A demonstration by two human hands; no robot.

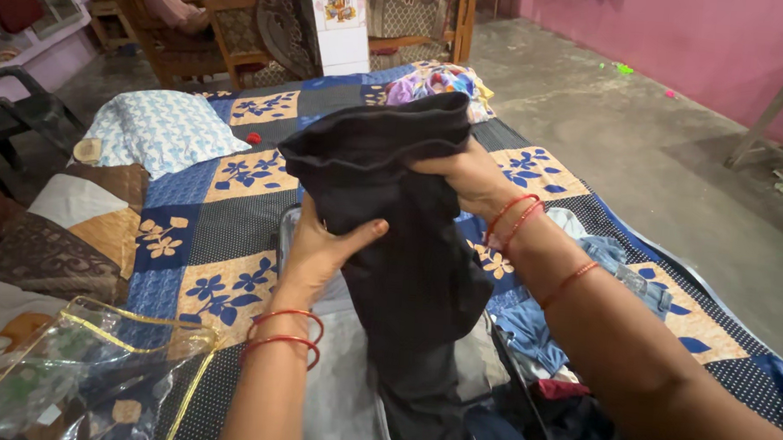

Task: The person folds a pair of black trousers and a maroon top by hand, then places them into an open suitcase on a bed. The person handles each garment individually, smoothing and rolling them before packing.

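A black garment (392,211) hangs in front of me over a bed with a blue and yellow patchwork cover (221,238). My right hand (465,175) grips its upper right edge, fingers closed on the cloth. My left hand (323,248) presses against the garment's left side with thumb out, holding the fabric. Both wrists wear red bangles. The garment's lower end falls into a pile of grey and dark clothes (355,397) below my arms.
A blue jeans piece (621,268) lies at the right on the bed. A patterned pillow (160,127), colourful clothes (434,81) and a clear plastic bag (71,373) surround the spot. Wooden chairs (232,24) and a seated person stand beyond the bed; concrete floor lies at the right.
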